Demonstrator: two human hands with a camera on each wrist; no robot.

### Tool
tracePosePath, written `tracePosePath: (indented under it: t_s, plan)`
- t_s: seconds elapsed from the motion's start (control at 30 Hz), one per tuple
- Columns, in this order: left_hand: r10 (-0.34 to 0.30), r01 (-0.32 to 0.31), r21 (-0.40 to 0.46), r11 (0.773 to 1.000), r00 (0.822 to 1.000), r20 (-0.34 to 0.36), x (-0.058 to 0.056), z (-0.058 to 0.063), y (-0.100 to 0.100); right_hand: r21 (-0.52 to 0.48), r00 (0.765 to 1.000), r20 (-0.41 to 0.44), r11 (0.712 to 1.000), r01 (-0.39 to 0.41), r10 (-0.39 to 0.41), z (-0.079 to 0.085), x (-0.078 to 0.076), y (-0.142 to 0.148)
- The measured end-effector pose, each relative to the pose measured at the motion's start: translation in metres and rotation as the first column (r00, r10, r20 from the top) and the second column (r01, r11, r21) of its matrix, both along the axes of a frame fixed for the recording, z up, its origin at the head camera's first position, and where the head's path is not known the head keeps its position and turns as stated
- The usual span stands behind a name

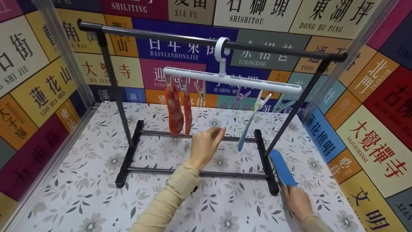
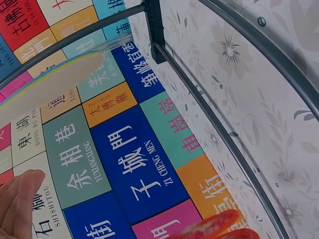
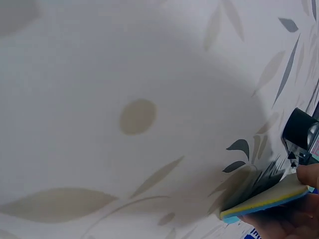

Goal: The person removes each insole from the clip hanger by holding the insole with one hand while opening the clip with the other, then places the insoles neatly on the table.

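"what's in your right hand?"

"my right hand [image 1: 297, 201], at the lower right of the frame, pinches the near end of a blue insole [image 1: 283, 169]. it's a long, flat strip with a rounded far end, slanting just beside the right foot of the black rack [image 1: 161, 36]. seen from my wrist, its edge is layered beige, yellow and blue."

"and the left?"

"my left hand [image 1: 206, 145] is mid-frame, fingers loosely bent, thumb close to forefinger, gripping nothing i can see. it's near the lower ends of two orange-red insoles [image 1: 174, 111]."

"what holds those?"

"clips on a white hanger [image 1: 193, 73], a long slotted bar hooked over the rack's smooth round top rail. the pair hang at its left end, mottled with whitish patches. right of centre, a pale clip [image 1: 261, 100] grips a slim insole [image 1: 247, 127], seen nearly edge-on, blue with a yellowish edge. a purple clip [image 1: 243, 95] and a green clip [image 1: 284, 105] dangle either side of it."

"and underneath?"

"a white tabletop [image 1: 90, 193] printed with grey flowers and leaves."
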State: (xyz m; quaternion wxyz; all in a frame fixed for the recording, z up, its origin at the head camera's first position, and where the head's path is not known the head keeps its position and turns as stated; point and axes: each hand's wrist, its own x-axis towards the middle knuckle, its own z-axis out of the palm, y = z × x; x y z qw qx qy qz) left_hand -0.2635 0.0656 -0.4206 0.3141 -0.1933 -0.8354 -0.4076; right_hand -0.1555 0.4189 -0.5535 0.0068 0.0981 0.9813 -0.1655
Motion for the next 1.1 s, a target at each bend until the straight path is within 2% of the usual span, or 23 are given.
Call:
tracePosePath:
  t_s: [0.57,0.9,1.1]
  plan:
    - [0.020,-0.020,-0.005,1.000,1.000,0.012,0.000,-0.005,-0.007,-0.015,0.996,-0.078,0.999,-0.049,0.048,-0.007,-0.024,-0.002]
    - [0.020,-0.020,-0.005,1.000,0.999,0.034,0.000,-0.007,-0.008,-0.001,0.989,-0.135,0.998,-0.065,0.065,-0.010,-0.030,-0.001]
    - [0.043,-0.042,-0.014,0.999,0.998,0.036,-0.001,-0.009,-0.010,-0.017,0.990,-0.129,0.998,-0.056,0.054,-0.009,-0.031,-0.005]
